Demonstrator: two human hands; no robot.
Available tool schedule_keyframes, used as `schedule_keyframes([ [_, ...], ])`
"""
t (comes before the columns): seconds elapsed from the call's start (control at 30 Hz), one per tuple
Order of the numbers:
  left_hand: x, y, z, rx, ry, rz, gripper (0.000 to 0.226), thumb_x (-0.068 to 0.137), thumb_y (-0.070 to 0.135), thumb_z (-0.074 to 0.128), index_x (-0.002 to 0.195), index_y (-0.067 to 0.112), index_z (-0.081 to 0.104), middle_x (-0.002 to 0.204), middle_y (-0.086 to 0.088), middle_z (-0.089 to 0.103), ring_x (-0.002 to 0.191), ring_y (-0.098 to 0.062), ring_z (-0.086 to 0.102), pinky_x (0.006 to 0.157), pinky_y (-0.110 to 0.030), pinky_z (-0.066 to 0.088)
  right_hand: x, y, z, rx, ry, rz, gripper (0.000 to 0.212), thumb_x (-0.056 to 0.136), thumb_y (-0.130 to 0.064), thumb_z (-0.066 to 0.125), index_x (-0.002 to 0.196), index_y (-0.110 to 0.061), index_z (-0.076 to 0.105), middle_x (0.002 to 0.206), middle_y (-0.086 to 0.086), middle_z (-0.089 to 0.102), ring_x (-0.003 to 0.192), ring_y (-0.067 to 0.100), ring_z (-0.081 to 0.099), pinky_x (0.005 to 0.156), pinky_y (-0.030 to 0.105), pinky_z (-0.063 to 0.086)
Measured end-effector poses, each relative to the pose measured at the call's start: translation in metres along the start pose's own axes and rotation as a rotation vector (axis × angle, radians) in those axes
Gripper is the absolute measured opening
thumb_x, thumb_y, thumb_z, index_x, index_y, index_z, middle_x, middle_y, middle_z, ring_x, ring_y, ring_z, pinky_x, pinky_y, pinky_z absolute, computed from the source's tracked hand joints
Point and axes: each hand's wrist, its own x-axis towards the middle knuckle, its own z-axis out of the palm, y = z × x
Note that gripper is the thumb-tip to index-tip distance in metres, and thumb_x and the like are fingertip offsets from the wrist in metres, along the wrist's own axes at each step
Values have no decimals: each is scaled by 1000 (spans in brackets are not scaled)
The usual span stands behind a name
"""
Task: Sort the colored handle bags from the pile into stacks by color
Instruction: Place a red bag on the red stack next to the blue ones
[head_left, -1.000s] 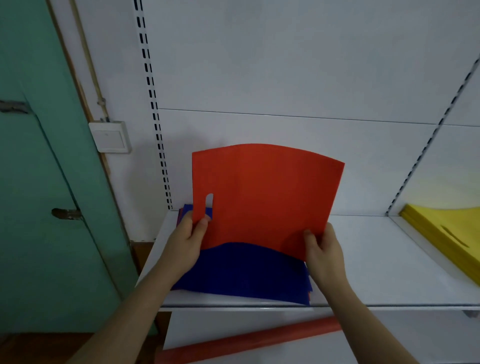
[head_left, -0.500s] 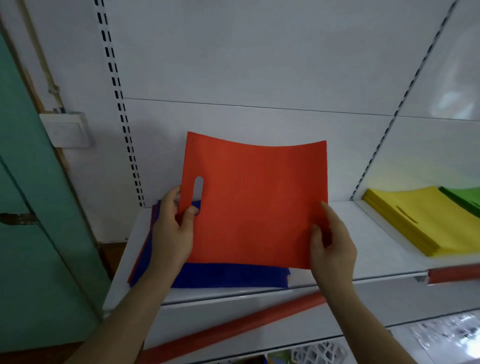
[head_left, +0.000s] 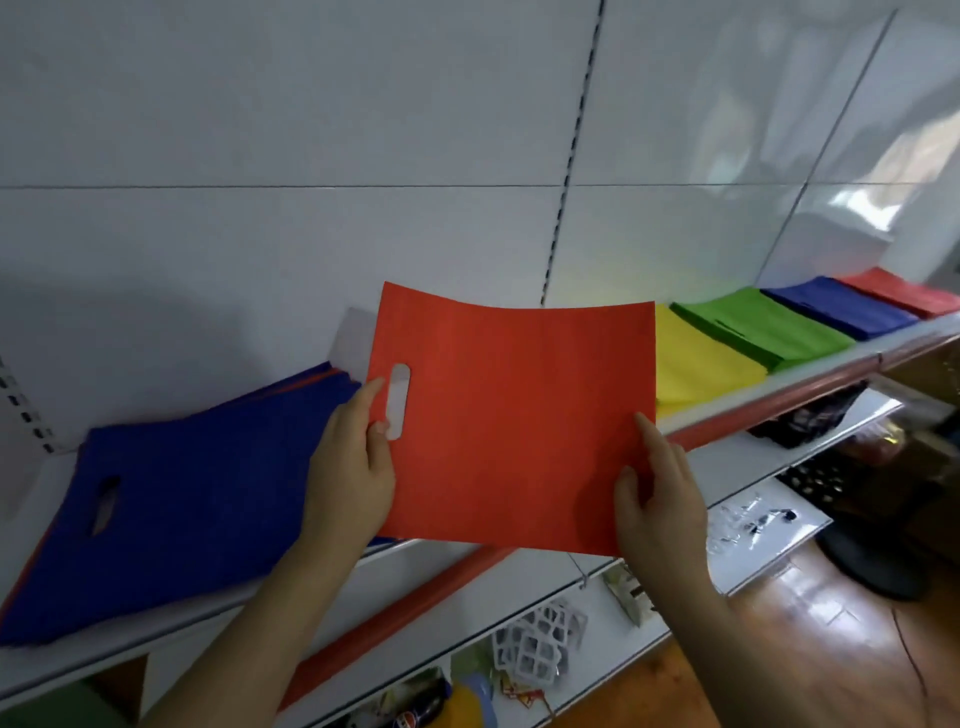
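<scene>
White shelf (head_left: 737, 410) on white wall panels (head_left: 311, 104) with slotted uprights; red strip (head_left: 415, 597) along its front edge. Lower shelves (head_left: 753, 540) hold small packaged goods, blurred. Wood floor (head_left: 810, 623) at lower right.

Pile (head_left: 182, 509) lies at the shelf's left end, a blue bag with a handle slot on top, red edges showing beneath. To the right sit sorted stacks in a row: yellow stack (head_left: 696, 364), green stack (head_left: 763, 327), blue stack (head_left: 836, 306), red stack (head_left: 904, 291) at the far end.

Red bag (head_left: 519, 415) is held up in the air in front of the shelf, between pile and yellow stack, flat face to the camera, handle slot at its left side. It hides part of the yellow stack.

Left hand (head_left: 353, 467) pinches the bag's left edge by the slot, thumb on the front, fingers curled behind. Right hand (head_left: 660, 499) grips the lower right corner, thumb on the front, fingers along the right edge and behind.

Writing: a bottle (head_left: 415, 714) at the bottom has a round red-white-blue logo, text too blurred to read. No other legible labels.
</scene>
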Motion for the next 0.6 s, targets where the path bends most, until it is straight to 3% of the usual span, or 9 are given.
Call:
schedule_keyframes([
  [0.13, -8, 48, 65, 44, -54, 78, 52, 108, 13, 45, 156, 33, 41, 130, 15, 50, 110, 3, 48, 86, -14, 39, 14, 52, -57, -31, 18, 58, 69, 98, -7, 56, 157, -37, 40, 118, -11, 52, 92, 0, 55, 74, 19, 42],
  [0.23, -20, 88, 125, 36, -85, 109, 55, 107, 12, 46, 156, 35, 41, 123, 11, 53, 101, 0, 51, 85, -23, 43, 27, 97, -108, -57, 28, 86, 74, 95, -6, 57, 159, -37, 38, 117, -11, 51, 89, 2, 54, 71, 28, 42],
  [0.37, -33, 137, 207, 45, -145, 143, 58, 104, 13, 46, 157, 36, 41, 107, 6, 52, 83, -6, 55, 72, -31, 48, 44, 161, -166, -102, 51, 145, 79, 93, -6, 58, 161, -38, 34, 124, -13, 49, 90, 9, 55, 74, 31, 42],
  [0.47, -42, 170, 260, 41, -216, 187, 59, 103, 14, 46, 157, 36, 41, 104, 5, 51, 81, -8, 56, 69, -35, 50, 53, 205, -203, -133, 60, 191, 82, 91, -6, 59, 161, -39, 32, 132, -9, 51, 95, 14, 57, 78, 34, 45],
  [0.6, -41, 205, 327, 57, -276, 239, 58, 103, 17, 48, 158, 35, 40, 112, 2, 52, 90, -18, 57, 75, -41, 53, 71, 261, -244, -179, 102, 265, 85, 90, -9, 61, 162, -40, 29, 121, -6, 52, 89, 17, 58, 77, 39, 50],
])
